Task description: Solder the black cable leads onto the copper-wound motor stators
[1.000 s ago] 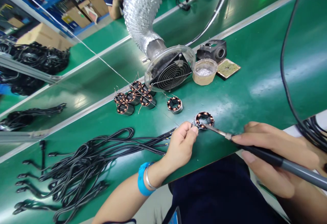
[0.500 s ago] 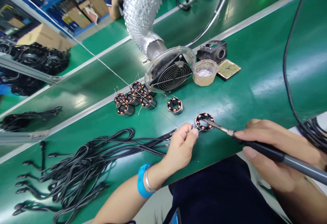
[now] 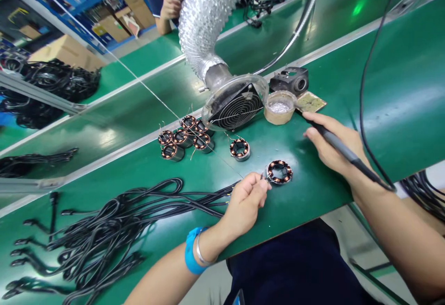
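Copper-wound, one stator [image 3: 288,173] sits on the green bench [image 3: 309,198], bore up, axis upright; the left hand's [image 3: 245,200] fingertips pinch wire [image 3: 266,178] at its rim. The right hand's [image 3: 332,159] fingers wrap one soldering iron [image 3: 342,149], slanting tip-first toward one tub [image 3: 279,117]. Beyond: one lone stator [image 3: 240,156], six clustered stators [image 3: 181,139].

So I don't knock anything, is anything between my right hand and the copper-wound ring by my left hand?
Nothing visible: green benchtop shows between the right hand, gripping the soldering iron, and the copper-wound ring beside the left hand.
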A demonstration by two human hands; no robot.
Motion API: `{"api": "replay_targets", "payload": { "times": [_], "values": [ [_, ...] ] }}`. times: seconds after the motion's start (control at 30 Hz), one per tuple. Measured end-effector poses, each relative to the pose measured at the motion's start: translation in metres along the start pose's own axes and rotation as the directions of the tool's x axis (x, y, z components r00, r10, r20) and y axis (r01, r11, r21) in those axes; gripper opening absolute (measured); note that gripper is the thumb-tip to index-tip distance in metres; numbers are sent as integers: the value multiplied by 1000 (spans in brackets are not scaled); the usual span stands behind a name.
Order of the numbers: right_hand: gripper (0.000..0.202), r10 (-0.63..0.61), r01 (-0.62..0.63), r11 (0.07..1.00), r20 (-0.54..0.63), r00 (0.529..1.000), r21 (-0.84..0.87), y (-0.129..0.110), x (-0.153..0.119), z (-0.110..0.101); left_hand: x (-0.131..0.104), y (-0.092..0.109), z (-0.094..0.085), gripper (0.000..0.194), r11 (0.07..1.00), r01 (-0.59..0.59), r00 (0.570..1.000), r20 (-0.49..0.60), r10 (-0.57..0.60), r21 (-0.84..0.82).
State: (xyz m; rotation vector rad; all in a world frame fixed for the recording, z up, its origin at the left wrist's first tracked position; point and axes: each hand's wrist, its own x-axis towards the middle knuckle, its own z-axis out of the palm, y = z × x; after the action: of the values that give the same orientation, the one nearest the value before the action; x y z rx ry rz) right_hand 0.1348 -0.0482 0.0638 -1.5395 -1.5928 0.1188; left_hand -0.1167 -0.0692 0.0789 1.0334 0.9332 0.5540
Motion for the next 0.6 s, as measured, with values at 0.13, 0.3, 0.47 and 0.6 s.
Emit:
{"api": "replay_targets", "payload": {
  "times": [0.13,0.3,0.47,0.6],
  "values": [
    [19,-12,12,988,0,1000,156,-41,-27,-3,1,2,-2,41,1000,8,1000,-29,-8,7],
    [26,-299,250,919,126,946,305,-72,-40,9,2,2,-5,37,994,-77,996,-35,80,83],
    [33,-355,303,882,87,931,361,-69,-42,19,4,0,-9,27,974,-151,986,-38,159,168],
    [34,-372,318,879,94,923,355,-67,-43,20,4,0,-10,30,981,-124,990,-42,131,150]
  ]
}}
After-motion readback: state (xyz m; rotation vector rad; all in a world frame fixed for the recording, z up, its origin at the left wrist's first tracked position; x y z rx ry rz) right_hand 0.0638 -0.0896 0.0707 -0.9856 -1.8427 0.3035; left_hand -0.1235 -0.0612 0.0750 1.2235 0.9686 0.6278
